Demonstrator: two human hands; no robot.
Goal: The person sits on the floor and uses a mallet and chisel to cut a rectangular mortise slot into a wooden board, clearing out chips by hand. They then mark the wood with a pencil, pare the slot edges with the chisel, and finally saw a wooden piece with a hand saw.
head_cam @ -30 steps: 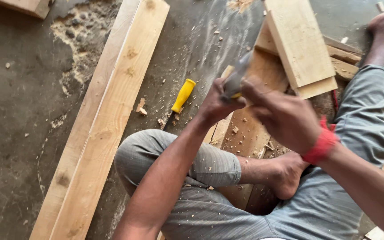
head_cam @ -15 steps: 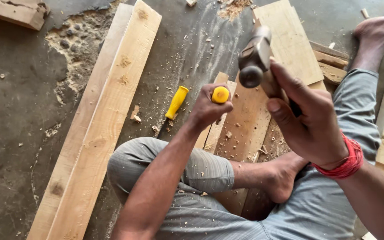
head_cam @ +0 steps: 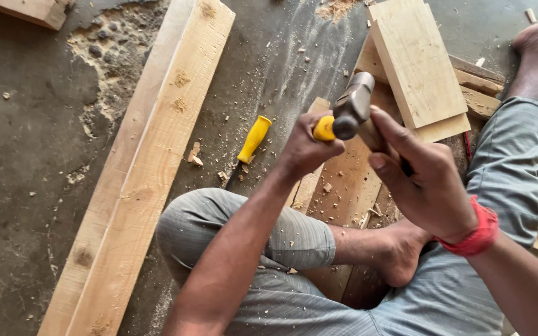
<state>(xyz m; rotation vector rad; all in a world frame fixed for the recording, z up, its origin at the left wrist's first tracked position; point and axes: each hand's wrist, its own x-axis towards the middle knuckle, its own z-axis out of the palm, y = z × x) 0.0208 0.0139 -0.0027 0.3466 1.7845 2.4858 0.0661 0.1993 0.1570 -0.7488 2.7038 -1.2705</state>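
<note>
Left hand (head_cam: 306, 149) grips yellow-handled chisel (head_cam: 325, 129) — right hand (head_cam: 428, 180) grips hammer (head_cam: 353, 106), touching.

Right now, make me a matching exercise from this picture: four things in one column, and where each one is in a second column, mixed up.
Things:
1. hammer
2. chisel
3. spare yellow-handled tool
4. long plank

Places:
A. lying loose on the floor among wood chips
B. gripped in the left hand
C. stretched along the floor beside the bent knee
D. held in the right hand, head at the yellow handle end

Pairs: 1-D, 2-B, 3-A, 4-C
</note>
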